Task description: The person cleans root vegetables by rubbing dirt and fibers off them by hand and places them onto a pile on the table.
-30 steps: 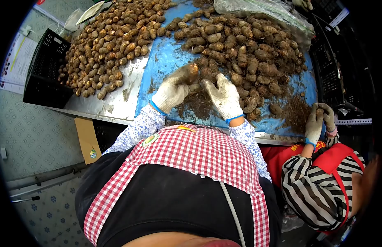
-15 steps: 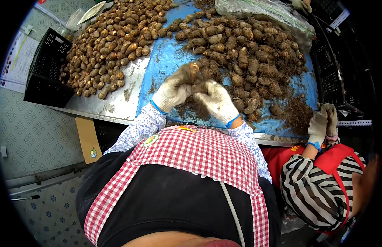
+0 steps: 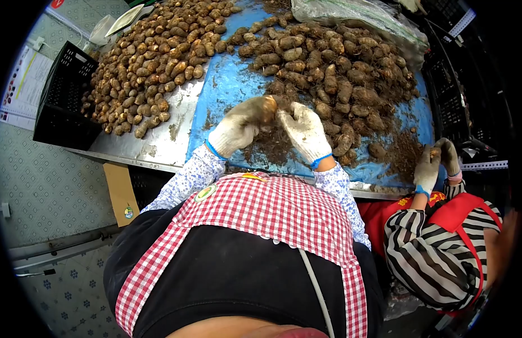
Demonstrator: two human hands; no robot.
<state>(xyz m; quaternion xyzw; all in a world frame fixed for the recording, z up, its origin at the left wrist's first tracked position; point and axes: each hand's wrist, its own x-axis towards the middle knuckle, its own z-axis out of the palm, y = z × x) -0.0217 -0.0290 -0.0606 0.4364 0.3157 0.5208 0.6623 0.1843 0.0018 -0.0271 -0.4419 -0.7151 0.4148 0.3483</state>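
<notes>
In a soiled white knit glove, my left hand (image 3: 238,127) is closed around a brown taro corm (image 3: 269,106). My right hand (image 3: 306,134), gloved alike, has its thumb and fingers at the corm's right end, where brown fibres blur the contact. Both hands are over the blue sheet (image 3: 216,107), in front of a heap of hairy, soil-covered taros (image 3: 339,84). Loose dark roots and dirt (image 3: 272,147) lie beneath them. To the left, cleaner-looking taros (image 3: 148,73) are spread on the metal tabletop (image 3: 140,147).
A black crate (image 3: 64,96) stands at the table's left edge, and dark crates (image 3: 449,107) line the right. Crumpled clear plastic (image 3: 356,19) lies behind the heap. At right, a co-worker in a striped top (image 3: 427,256) holds gloved hands (image 3: 435,166) together by the table edge.
My right hand has shifted slightly right and up, with its fingers now at the corm's end. My left hand keeps its hold. The co-worker's hands have shifted a little left.
</notes>
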